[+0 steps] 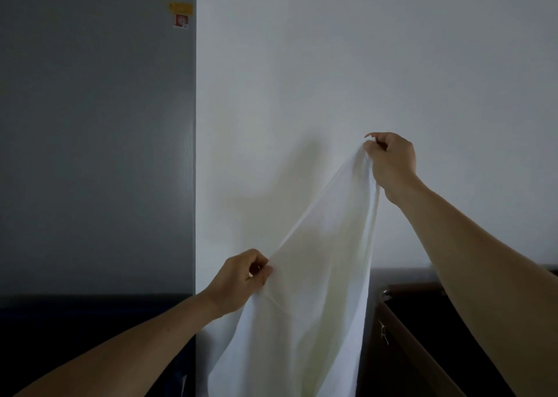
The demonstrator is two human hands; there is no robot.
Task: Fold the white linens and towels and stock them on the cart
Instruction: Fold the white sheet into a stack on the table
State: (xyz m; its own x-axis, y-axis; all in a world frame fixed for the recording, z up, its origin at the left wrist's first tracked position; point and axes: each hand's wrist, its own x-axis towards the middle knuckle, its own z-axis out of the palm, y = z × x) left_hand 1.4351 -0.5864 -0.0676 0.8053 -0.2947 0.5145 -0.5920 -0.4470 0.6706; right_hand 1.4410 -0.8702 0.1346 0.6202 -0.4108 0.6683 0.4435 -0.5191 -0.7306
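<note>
A white towel (317, 291) hangs in the air in front of the white wall, its top edge stretched on a slant between my hands. My right hand (391, 162) pinches the upper corner, raised high on the right. Lower and to the left, my left hand (241, 279) pinches the same hemmed edge. The rest of the cloth drapes down and leaves the frame at the bottom. The cart is not in clear view.
A grey door or panel (96, 140) with a small yellow and red sticker (181, 14) fills the left. A brown frame with a dark bag or bin (422, 336) stands at the lower right, close to the towel. A dark strip runs along the lower left.
</note>
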